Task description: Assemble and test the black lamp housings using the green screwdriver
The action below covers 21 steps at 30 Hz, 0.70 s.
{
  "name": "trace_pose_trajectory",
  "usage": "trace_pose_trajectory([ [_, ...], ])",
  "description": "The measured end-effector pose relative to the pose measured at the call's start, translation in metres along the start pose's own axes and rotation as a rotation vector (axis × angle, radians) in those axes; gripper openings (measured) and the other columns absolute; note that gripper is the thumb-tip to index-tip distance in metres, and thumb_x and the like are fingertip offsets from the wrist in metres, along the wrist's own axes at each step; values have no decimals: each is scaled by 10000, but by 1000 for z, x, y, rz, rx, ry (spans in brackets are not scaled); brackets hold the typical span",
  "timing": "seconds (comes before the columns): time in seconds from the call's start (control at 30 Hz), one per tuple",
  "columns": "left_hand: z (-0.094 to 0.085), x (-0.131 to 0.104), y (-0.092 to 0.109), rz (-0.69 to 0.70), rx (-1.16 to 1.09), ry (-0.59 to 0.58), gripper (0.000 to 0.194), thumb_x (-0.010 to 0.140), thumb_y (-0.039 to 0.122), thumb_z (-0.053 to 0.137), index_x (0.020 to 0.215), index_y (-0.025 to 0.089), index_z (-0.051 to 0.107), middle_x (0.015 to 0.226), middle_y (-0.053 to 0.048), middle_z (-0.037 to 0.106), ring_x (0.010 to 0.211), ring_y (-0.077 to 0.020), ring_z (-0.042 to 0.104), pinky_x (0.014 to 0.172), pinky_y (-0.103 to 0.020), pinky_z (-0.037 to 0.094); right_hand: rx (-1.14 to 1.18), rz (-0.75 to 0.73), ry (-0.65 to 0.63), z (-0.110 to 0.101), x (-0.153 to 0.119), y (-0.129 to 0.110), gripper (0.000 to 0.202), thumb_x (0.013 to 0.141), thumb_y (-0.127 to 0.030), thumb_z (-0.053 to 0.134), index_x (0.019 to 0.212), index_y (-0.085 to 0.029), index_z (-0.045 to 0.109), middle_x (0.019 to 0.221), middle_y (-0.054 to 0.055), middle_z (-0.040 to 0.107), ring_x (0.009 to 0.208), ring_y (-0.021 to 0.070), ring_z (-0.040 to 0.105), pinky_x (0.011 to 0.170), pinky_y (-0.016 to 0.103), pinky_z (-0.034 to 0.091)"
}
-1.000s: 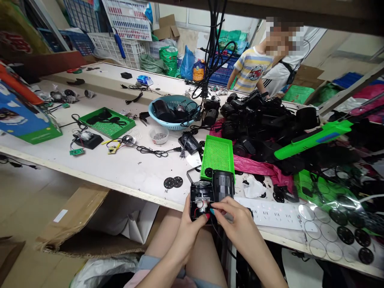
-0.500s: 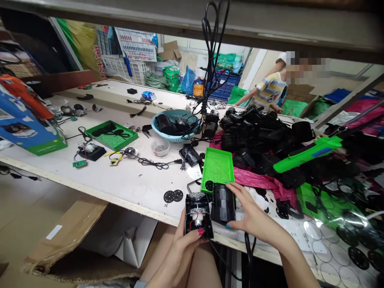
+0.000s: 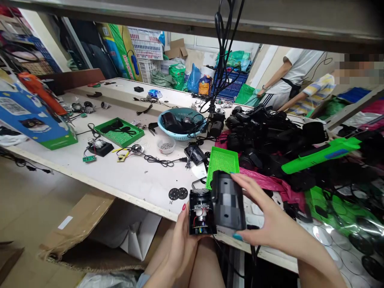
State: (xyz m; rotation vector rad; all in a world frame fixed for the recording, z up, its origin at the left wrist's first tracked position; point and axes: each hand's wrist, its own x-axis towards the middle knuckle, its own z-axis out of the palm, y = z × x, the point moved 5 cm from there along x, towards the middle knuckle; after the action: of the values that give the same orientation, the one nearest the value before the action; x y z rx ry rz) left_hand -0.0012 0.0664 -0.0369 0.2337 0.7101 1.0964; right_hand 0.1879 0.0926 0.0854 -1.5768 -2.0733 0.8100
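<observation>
My left hand (image 3: 180,236) is closed around an opened black housing (image 3: 203,211) at the table's front edge. Inside it a motor-like white part, red wires and a clear lens at the top end are visible. Just to the right, my right hand (image 3: 267,216) grips a black housing cover (image 3: 228,200) between thumb and fingers, its outer side facing up. The cover is beside the opened housing; whether they touch I cannot tell. Left of them, two black slotted discs (image 3: 178,193) lie overlapping on the table. A black cord hangs below the housing.
Behind the hands stand a green perforated tray (image 3: 223,162), a bowl of screws (image 3: 166,145) and a blue basket (image 3: 181,116) of black parts. A pile of black housings (image 3: 270,138) and a green electric screwdriver (image 3: 321,156) are right. An open carton (image 3: 87,208) sits below the table.
My right hand has raised the cover and tilted it toward me. My left thumb has moved from the housing's lower end to its left side. The view has shifted left.
</observation>
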Motion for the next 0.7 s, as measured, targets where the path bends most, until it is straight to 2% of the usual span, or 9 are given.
trace_pose_trajectory([
  [0.07,2,0,-2,2,5,-6,532,874,592,556,1278,255,637,1428,-75,572,1381,-323,408,1035,-457,440,20,-32,-104,11,2,-21,1038,667,-226,765,1538,-371,220,1606,40,184,1472,268,265,1175,412,319],
  [0.13,4,-2,-2,12,-7,-6,527,839,617,595,1219,261,680,1470,-43,539,1455,-301,310,1111,-438,379,12,-45,-179,27,6,-30,1057,659,-220,772,1539,-377,210,1608,32,168,1479,256,241,1190,412,288],
  [0.27,7,-6,-1,11,-19,0,539,782,630,662,1209,304,694,1495,3,515,1483,-289,273,1183,-439,294,-16,-66,-218,52,12,-28,1064,652,-213,771,1548,-334,212,1598,65,194,1485,273,207,1203,449,255],
  [0.43,1,-8,-4,-6,-10,50,571,780,620,669,1260,310,663,1516,2,487,1514,-311,164,1214,-491,221,-29,-49,-243,59,12,-23,1058,651,-207,762,1551,-312,216,1599,78,197,1485,286,201,1206,472,240],
  [0.5,2,-9,-2,23,12,43,562,811,560,672,1308,303,624,1536,-1,461,1511,-296,186,1217,-458,225,-20,-42,-255,59,11,-23,1054,659,-212,761,1552,-317,210,1604,70,187,1487,273,198,1209,457,239],
  [0.6,9,-13,2,81,103,1,606,845,421,689,1412,297,516,1538,-22,459,1476,-267,296,1209,-399,255,-5,-40,-251,60,8,-23,1047,671,-228,760,1551,-333,202,1607,60,183,1491,274,188,1203,451,258],
  [0.7,15,-16,4,91,170,-1,700,813,358,729,1455,283,459,1503,-55,504,1424,-282,394,1192,-412,292,-1,-18,-255,62,5,-21,1042,682,-217,747,1551,-354,189,1612,46,170,1496,268,174,1202,443,260],
])
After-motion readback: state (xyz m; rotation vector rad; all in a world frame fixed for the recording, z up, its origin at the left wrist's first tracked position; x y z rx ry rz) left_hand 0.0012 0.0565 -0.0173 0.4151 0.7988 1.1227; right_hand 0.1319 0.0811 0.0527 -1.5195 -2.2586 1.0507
